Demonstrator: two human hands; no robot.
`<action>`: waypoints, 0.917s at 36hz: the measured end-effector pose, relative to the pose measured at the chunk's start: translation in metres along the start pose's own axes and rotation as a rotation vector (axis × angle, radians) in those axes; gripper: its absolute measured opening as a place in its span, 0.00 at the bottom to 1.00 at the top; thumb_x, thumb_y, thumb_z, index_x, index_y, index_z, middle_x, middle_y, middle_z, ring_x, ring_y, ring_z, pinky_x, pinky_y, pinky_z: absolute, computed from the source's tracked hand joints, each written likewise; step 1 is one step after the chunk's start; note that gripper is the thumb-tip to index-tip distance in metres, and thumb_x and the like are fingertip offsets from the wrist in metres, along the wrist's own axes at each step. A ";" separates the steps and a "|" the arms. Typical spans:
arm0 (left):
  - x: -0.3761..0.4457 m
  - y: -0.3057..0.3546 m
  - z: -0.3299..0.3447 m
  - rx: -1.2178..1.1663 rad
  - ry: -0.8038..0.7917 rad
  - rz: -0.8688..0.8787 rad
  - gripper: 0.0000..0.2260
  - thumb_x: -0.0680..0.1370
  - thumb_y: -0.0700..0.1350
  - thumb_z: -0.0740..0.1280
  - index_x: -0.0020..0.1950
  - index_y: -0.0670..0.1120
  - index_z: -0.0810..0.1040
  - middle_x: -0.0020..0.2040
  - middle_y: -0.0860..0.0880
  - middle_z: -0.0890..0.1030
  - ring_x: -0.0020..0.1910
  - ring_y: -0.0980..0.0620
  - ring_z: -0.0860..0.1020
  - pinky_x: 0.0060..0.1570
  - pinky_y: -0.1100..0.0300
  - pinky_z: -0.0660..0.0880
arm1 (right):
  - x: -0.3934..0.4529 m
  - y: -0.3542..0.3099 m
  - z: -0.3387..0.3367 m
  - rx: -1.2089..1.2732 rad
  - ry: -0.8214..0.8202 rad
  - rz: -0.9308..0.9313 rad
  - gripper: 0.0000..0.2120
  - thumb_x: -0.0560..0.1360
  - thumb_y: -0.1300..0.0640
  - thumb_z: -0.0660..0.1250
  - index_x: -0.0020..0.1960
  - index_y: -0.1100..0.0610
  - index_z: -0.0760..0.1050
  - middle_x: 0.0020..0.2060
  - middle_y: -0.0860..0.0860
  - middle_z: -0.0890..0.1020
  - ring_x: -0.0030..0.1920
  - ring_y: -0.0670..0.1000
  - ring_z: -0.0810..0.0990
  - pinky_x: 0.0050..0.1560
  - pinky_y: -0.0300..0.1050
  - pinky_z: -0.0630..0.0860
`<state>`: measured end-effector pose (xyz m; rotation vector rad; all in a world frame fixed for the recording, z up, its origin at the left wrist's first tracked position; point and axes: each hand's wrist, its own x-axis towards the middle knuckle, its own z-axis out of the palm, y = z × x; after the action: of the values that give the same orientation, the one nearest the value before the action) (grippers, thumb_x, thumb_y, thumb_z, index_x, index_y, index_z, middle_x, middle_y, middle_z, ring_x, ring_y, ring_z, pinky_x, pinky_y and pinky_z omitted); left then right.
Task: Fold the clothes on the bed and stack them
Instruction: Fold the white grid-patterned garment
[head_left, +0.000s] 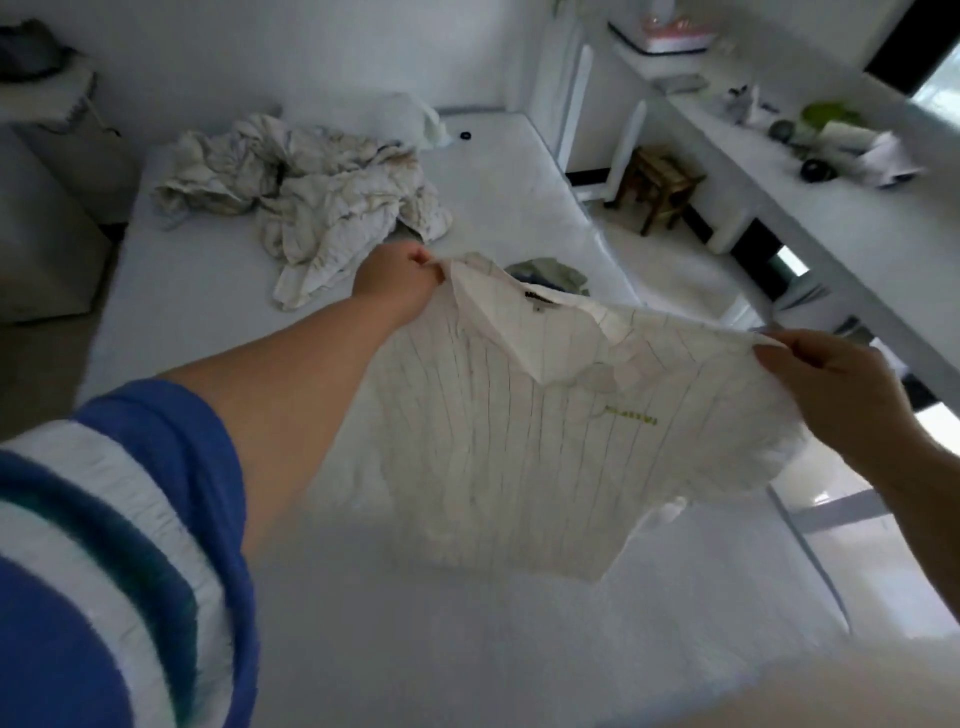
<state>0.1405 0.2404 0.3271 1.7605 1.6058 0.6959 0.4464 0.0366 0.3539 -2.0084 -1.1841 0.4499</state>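
Both grips pinch shirt (524, 441) shoulders | white, thin dark pinstripes, green chest lettering

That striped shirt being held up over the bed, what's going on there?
A person is sorting laundry. Their left hand and right hand each pinch a shoulder of the white pinstriped shirt, holding it spread out in the air above the bed; it is not folded yet. A crumpled pale heap of fabric lies further up the bed, and a small greenish garment lies just behind the shirt.
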 end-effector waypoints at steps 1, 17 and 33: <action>0.000 -0.001 -0.001 -0.028 -0.004 0.010 0.10 0.76 0.46 0.67 0.35 0.52 0.70 0.42 0.48 0.78 0.45 0.47 0.79 0.42 0.59 0.71 | -0.010 -0.002 -0.003 -0.004 -0.014 -0.014 0.08 0.75 0.54 0.67 0.41 0.42 0.80 0.31 0.35 0.79 0.35 0.39 0.76 0.35 0.33 0.71; -0.078 -0.268 -0.050 0.190 -0.272 -0.032 0.02 0.71 0.40 0.69 0.41 0.47 0.79 0.41 0.50 0.76 0.40 0.50 0.73 0.38 0.62 0.64 | -0.255 0.013 0.225 -0.245 -0.573 0.084 0.05 0.74 0.59 0.68 0.46 0.53 0.83 0.35 0.38 0.77 0.36 0.35 0.76 0.37 0.25 0.68; -0.136 -0.604 -0.062 0.567 -0.520 -0.090 0.06 0.72 0.37 0.67 0.46 0.46 0.79 0.56 0.45 0.74 0.51 0.44 0.75 0.46 0.59 0.67 | -0.461 0.049 0.553 -0.297 -0.992 0.300 0.09 0.78 0.51 0.61 0.53 0.47 0.79 0.45 0.46 0.77 0.45 0.47 0.75 0.42 0.37 0.65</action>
<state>-0.3140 0.1372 -0.0856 2.0134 1.5738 -0.2897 -0.1034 -0.1381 -0.0796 -2.2764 -1.5614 1.6356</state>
